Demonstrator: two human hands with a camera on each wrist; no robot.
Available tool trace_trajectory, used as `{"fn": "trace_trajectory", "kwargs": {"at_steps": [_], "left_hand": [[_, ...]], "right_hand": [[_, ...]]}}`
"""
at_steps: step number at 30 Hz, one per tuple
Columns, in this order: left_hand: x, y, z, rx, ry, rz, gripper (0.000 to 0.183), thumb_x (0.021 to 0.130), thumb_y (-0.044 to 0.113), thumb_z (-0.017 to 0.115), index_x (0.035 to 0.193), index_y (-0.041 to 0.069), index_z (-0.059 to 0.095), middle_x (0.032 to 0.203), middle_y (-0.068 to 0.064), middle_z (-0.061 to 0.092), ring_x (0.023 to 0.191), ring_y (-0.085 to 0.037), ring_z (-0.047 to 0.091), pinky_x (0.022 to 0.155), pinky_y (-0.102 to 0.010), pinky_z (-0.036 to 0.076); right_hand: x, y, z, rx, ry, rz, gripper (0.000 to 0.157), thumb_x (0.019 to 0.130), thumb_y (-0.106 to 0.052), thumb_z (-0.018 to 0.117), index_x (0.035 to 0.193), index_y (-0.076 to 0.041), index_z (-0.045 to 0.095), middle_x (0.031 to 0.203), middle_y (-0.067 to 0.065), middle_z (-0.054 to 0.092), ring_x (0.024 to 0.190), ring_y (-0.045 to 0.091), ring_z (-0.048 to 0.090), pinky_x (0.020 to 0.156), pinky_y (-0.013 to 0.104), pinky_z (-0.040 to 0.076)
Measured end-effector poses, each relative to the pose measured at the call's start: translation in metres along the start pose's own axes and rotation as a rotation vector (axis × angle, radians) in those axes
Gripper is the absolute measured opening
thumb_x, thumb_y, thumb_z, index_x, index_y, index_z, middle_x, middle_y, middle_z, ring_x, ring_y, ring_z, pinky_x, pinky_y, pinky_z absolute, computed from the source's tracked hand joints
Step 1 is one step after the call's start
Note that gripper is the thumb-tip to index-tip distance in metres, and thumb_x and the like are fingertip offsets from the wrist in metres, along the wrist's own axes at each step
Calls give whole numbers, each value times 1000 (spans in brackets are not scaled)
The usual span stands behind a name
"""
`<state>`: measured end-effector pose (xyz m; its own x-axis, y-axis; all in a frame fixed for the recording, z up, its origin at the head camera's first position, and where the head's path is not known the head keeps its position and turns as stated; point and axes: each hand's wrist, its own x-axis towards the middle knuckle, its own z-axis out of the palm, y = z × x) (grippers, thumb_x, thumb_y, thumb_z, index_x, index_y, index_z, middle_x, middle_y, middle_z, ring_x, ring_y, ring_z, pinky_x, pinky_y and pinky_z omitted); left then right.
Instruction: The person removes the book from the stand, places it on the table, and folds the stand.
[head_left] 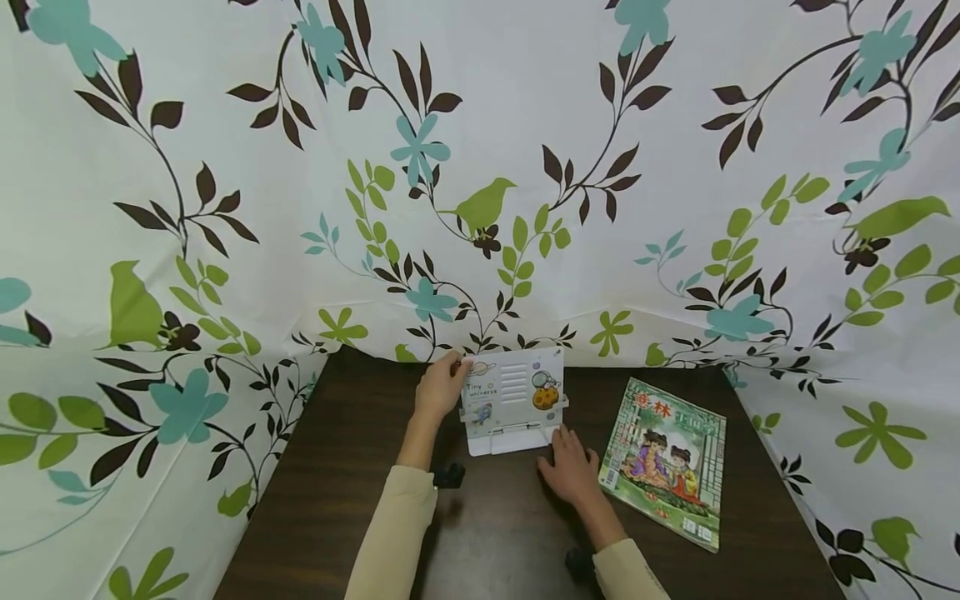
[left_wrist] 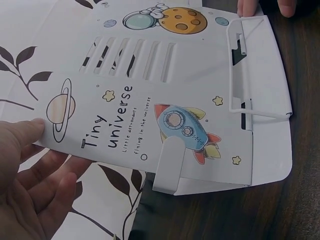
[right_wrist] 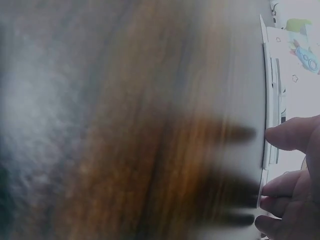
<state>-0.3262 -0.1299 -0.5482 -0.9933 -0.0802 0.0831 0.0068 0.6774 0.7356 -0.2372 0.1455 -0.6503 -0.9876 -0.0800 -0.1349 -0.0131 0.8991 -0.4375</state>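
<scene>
A white book stand [head_left: 513, 392] with a "Tiny universe" space print stands tilted back on the dark table. My left hand [head_left: 442, 385] pinches its upper left corner, thumb on the printed face and fingers behind, as the left wrist view shows. In that view a white side clip [left_wrist: 169, 167] sits by the printed rocket, and a wire page holder [left_wrist: 235, 70] lies along the bottom ledge. At the stand's lower right corner, my right hand [head_left: 572, 468] touches the base with its fingertips, the fingers loosely extended. The right wrist view has the thumb right at the base's edge.
To the right of my right hand a magazine [head_left: 667, 462] with two drawn children on its cover lies flat on the dark wooden table [head_left: 337, 467]. A patterned cloth [head_left: 480, 167] with leaves and birds hangs close behind the table and along its sides.
</scene>
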Motion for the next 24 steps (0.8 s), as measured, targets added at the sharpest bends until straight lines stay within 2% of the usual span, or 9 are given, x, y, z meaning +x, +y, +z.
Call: {"fn": "trace_trajectory", "kwargs": {"at_steps": [8,15,24], "left_hand": [[-3,-1,-2,-25,13,-1,28,111,44,59,101,20,67,78,0,60,67,-21,56,61,-37,37],[-24,-7,-1,-39,20,-25,25,111,42,60,101,20,66,78,1,59,67,-18,54,61,-35,35],[-28,-7,-1,-61,0,-31,28,112,45,55,99,22,63,76,2,60,67,-19,55,62,-37,36]], "right_hand": [[6,1,-6,5,-3,3,72,107,-32,63,165,1,37,175,23,30,161,48,28,118,81,22],[2,-4,4,32,-15,27,74,104,-32,66,163,4,40,173,25,33,160,49,30,118,82,23],[19,2,-6,84,-54,33,72,106,-38,63,164,-1,41,174,23,32,161,48,27,118,83,18]]}}
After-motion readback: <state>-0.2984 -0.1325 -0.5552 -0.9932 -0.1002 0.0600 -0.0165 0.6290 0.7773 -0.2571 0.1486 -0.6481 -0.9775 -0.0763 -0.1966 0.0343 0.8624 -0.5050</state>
